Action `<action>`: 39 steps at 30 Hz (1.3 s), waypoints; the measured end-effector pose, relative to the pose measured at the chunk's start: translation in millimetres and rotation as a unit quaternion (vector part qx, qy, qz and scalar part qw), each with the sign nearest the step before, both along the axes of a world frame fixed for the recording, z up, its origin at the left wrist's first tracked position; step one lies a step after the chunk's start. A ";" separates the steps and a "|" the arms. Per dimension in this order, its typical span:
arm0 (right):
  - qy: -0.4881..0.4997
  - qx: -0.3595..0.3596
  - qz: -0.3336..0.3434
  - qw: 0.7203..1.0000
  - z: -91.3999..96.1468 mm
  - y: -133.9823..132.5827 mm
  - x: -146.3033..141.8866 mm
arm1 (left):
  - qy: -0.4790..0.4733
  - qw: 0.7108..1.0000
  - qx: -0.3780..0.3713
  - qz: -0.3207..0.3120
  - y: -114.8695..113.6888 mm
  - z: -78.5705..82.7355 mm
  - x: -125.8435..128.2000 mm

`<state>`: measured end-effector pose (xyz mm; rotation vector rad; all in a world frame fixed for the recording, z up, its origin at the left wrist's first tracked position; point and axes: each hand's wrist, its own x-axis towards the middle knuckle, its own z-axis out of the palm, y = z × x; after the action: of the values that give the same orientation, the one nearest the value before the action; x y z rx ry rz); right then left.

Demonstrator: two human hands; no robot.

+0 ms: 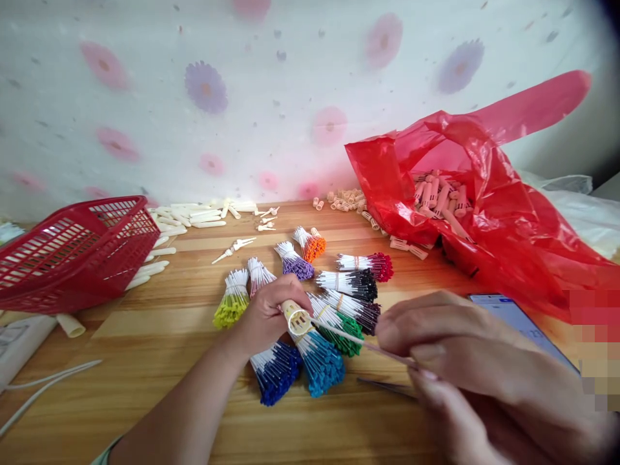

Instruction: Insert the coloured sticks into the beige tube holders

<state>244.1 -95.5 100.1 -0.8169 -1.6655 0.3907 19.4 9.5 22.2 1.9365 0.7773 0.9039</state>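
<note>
My left hand (271,307) is closed around a cream plastic tube (296,319) with slots in its open end, which faces right. My right hand (465,361), large and close to the camera, pinches a thin pale stick (361,340). The stick's far end reaches the tube's mouth; whether it goes inside, I cannot tell. Bundles of white sticks with coloured ends surround my left hand: a light blue bundle (322,365) and a dark blue bundle (277,374) below it, a green bundle (346,336) to its right, a yellow bundle (232,300) to its left.
Several more bundles, including a black bundle (356,284), lie further back. A red basket (97,258) stands left near white tubes (194,216). At right, a red plastic bag (513,226) holds pinkish slotted pieces (438,197). A phone (523,323) and a dark thin tool (382,385) lie near my right hand.
</note>
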 end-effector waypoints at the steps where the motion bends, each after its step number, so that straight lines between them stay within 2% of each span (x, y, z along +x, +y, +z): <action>1: -0.040 0.019 0.004 0.999 1.7 2.7 -2.4 | 0.006 1.000 -0.001 -0.002 -0.4 0.6 0.6; 3: -0.111 0.050 0.011 0.992 3.9 7.7 -6.6 | 0.014 1.000 0.001 -0.008 -1.2 2.4 1.7; 5: -0.133 0.062 0.010 0.989 4.2 10.6 -9.8 | 0.020 1.000 0.003 -0.014 -1.8 4.0 2.4; 12: -0.127 0.091 0.015 0.988 -8.0 18.2 -22.9 | 0.035 0.999 0.019 -0.014 -2.3 3.1 3.1; 16: -0.118 0.109 -0.013 0.987 -24.5 31.3 -30.6 | 0.037 0.996 0.086 -0.012 -1.9 5.1 1.6; 22: -0.125 0.070 -0.049 0.989 -36.0 44.3 -29.1 | 0.093 0.989 0.116 0.009 -5.7 15.4 -2.6; 30: -0.098 0.014 -0.017 0.995 -36.7 49.5 -26.5 | 0.150 0.954 0.239 0.098 -7.1 13.4 -2.9; 35: -0.025 -0.068 -0.005 0.997 -43.0 53.7 -30.3 | 0.177 0.926 0.302 0.144 -8.1 14.7 -3.5; 39: 0.054 -0.175 0.005 0.983 -50.1 58.8 -32.3 | 0.207 0.900 0.344 0.169 -8.0 15.7 -2.6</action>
<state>211.8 -36.7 50.0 -1.0261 -1.5214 0.7356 16.8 1.5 37.9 2.7303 1.1807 1.0851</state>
